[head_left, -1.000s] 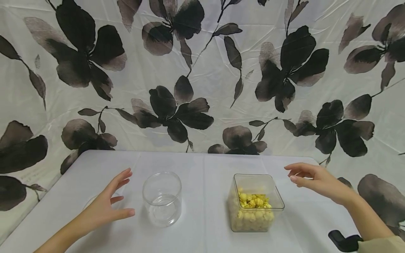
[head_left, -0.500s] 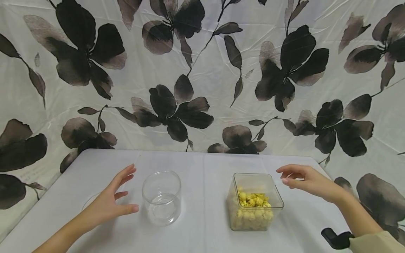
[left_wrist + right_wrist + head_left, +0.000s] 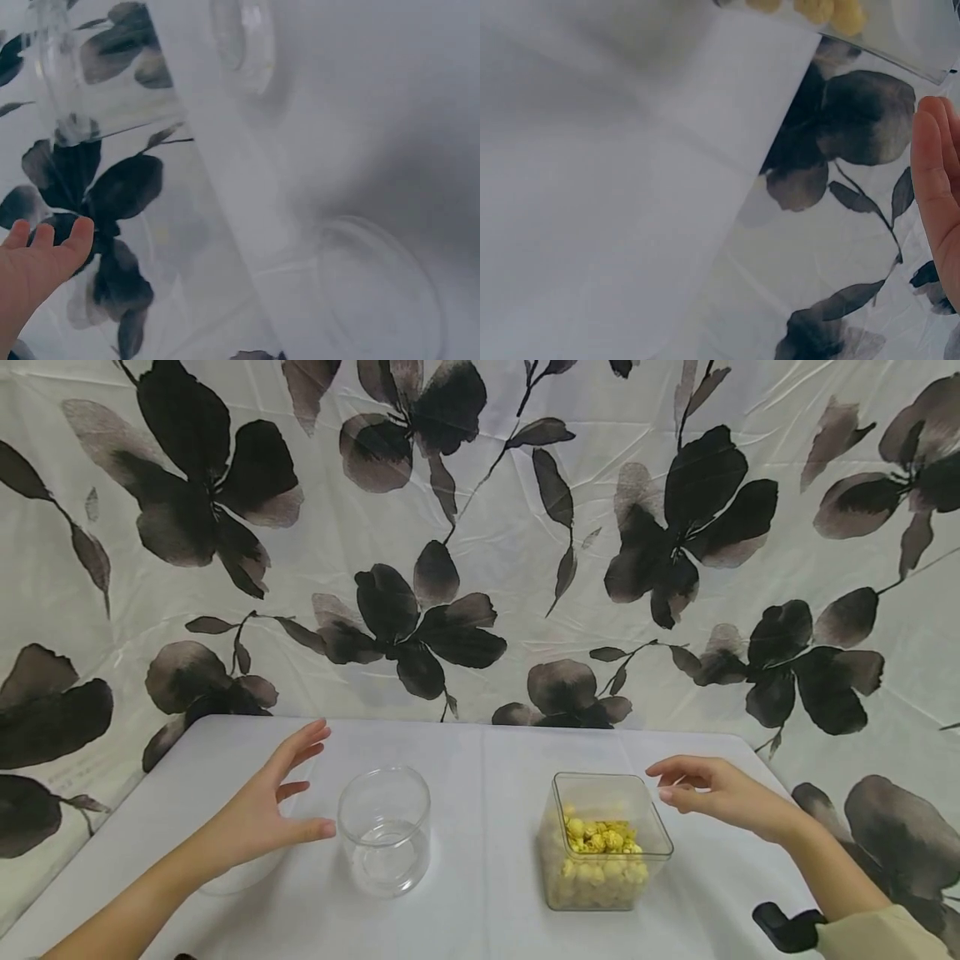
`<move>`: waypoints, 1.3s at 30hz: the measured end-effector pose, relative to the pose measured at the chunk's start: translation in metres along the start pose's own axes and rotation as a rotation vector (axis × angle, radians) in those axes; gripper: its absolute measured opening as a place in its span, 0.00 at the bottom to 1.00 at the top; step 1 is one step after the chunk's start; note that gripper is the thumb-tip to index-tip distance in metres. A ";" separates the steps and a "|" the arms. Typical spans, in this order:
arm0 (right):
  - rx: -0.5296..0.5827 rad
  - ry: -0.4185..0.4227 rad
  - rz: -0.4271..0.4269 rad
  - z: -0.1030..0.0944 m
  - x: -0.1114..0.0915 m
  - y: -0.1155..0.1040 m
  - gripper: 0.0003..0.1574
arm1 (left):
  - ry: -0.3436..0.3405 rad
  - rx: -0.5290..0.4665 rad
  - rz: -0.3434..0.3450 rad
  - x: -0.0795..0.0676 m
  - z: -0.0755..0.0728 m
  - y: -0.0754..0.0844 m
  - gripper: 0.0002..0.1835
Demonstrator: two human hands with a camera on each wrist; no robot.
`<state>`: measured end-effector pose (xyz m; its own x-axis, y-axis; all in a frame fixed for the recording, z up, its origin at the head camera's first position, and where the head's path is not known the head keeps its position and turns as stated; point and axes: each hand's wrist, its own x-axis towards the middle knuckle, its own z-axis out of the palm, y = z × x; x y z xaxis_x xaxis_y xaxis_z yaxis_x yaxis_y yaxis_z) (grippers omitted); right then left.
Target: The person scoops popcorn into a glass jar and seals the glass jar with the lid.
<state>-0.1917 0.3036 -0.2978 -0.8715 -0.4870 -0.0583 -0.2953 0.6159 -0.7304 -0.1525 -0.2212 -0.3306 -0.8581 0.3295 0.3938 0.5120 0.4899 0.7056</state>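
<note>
A clear round glass jar (image 3: 385,835) with nothing in it stands upright left of the table's middle. My left hand (image 3: 262,802) hovers just left of it, thumb and fingers spread apart and holding nothing; the thumb tip is close to the jar's side. To the right stands a clear square container (image 3: 597,881), partly filled with yellow popcorn (image 3: 603,839). Beside its upper right rim is my right hand (image 3: 705,789), fingers loosely bent and holding nothing. The left wrist view shows the fingers (image 3: 45,247) of the left hand apart from the glass.
A clear round disc, perhaps a lid (image 3: 379,292), lies flat on the white table (image 3: 487,827), partly hidden under the left forearm in the head view. A floral cloth (image 3: 480,527) hangs behind the table. A black strap (image 3: 787,927) sits at the right sleeve.
My left hand has moved forward and slightly right, nearer the glass jar. My right hand has shifted left toward the popcorn container. Both containers stay in place.
</note>
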 end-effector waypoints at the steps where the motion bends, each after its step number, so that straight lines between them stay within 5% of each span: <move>1: 0.001 -0.004 0.003 0.000 0.001 0.000 0.24 | 0.001 0.000 0.006 0.002 -0.002 0.003 0.59; 8: -0.009 -0.016 0.024 0.001 0.005 0.000 0.24 | -0.027 -0.026 -0.010 0.022 -0.002 0.026 0.58; 19: 0.028 -0.034 0.046 0.004 0.010 -0.001 0.21 | -0.097 -0.117 -0.011 0.052 0.034 0.053 0.57; 30: 0.040 -0.034 0.087 0.004 0.014 -0.004 0.18 | -0.195 -0.330 -0.053 0.062 0.103 0.073 0.56; 39: 0.068 -0.033 0.104 0.007 0.017 -0.005 0.15 | -0.252 -0.442 -0.111 0.065 0.163 0.071 0.56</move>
<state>-0.2027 0.2880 -0.2999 -0.8824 -0.4433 -0.1577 -0.1755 0.6211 -0.7638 -0.1650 -0.0336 -0.3506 -0.8423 0.5055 0.1872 0.3061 0.1628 0.9380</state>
